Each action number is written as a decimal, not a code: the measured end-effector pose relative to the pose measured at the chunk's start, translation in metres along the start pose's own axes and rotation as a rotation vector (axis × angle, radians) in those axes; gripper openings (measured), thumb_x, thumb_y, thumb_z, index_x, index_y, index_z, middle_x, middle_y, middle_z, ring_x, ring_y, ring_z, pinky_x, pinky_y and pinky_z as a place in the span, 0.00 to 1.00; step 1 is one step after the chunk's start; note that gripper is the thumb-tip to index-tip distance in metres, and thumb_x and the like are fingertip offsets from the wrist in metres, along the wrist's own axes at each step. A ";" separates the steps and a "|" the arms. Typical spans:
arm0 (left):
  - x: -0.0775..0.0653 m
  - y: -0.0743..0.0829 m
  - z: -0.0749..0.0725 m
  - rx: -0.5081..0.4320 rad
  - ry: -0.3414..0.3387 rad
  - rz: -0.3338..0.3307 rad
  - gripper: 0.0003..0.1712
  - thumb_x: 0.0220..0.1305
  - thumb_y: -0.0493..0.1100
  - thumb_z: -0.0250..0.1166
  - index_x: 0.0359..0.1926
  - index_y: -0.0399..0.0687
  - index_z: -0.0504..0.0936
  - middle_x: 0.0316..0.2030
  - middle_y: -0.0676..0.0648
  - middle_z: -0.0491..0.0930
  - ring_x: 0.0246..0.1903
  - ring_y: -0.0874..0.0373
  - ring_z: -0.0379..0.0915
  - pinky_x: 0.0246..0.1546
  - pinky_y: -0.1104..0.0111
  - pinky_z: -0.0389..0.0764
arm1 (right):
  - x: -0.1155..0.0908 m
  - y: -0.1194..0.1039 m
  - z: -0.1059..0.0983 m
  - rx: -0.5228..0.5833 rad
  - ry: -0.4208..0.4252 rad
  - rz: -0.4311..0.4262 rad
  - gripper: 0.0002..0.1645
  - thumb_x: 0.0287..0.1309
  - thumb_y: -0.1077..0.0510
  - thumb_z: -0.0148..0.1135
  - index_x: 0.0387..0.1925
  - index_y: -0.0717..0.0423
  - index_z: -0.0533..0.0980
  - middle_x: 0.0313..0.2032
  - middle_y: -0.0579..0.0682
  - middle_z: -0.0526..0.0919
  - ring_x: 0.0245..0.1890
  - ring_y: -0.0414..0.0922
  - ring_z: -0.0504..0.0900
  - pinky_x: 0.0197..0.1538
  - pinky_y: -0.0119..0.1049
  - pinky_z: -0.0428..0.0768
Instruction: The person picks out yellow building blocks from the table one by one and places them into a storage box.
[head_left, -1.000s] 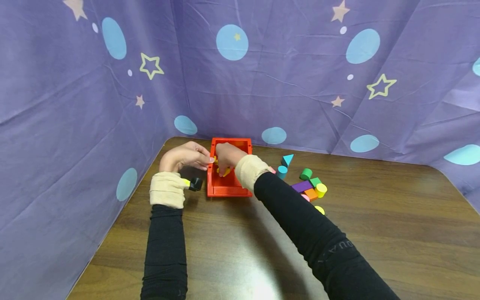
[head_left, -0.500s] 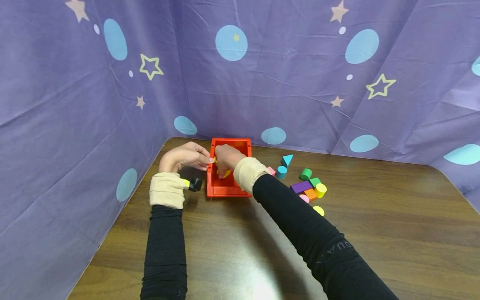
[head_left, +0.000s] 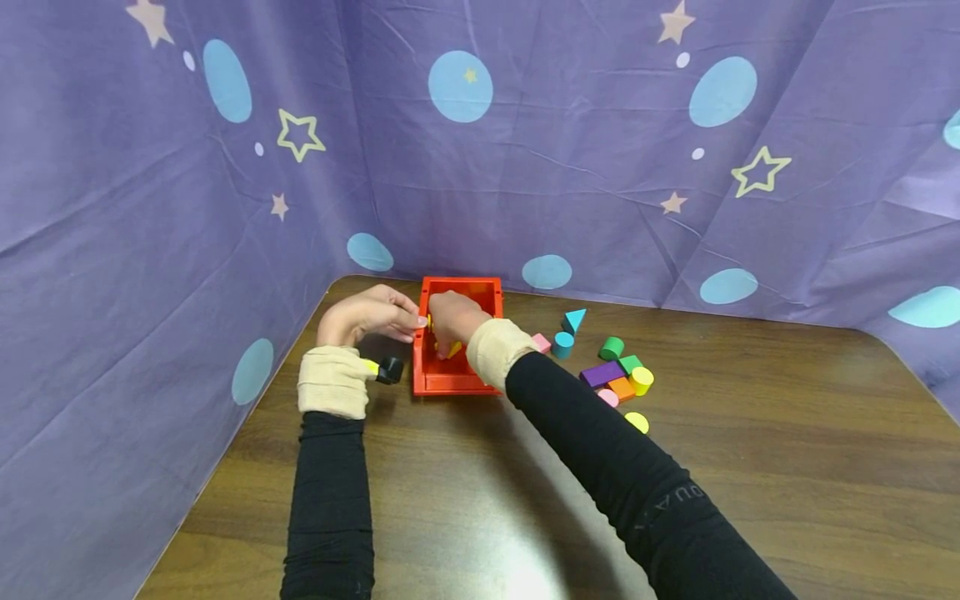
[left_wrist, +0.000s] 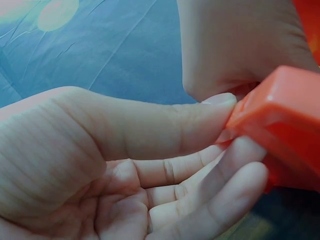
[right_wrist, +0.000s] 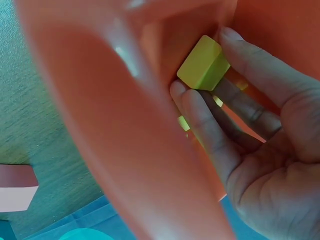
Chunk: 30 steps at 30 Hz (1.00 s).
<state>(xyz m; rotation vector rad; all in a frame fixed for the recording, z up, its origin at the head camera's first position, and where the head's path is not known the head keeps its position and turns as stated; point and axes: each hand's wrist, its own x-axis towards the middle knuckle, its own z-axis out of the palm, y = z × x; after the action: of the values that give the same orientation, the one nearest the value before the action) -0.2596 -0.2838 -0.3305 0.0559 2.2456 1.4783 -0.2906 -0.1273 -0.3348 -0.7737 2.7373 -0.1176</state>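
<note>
A red open-topped box point(head_left: 457, 384) sits on the desk point(head_left: 765, 433). Inside it, the right hand point(head_left: 457, 317) holds a yellow block point(right_wrist: 201, 64) between thumb and fingers; further yellow bits there are too hidden to identify. The left hand point(head_left: 367, 315) pinches the box's left edge. Outside, a purple block point(head_left: 602, 374) lies near a green cylinder point(head_left: 611, 348).
</note>
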 end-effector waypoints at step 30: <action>0.002 -0.001 0.001 -0.010 0.000 -0.005 0.13 0.68 0.31 0.62 0.49 0.26 0.73 0.29 0.54 0.81 0.30 0.62 0.80 0.45 0.67 0.89 | -0.016 -0.001 -0.024 -0.067 0.014 -0.080 0.23 0.45 0.54 0.84 0.42 0.56 0.82 0.38 0.47 0.83 0.37 0.43 0.75 0.44 0.38 0.85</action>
<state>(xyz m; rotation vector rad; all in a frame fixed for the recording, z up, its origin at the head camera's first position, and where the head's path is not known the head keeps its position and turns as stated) -0.2608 -0.2830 -0.3318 0.0477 2.2366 1.4871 -0.2845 -0.1198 -0.3079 -0.9041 2.7368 -0.0484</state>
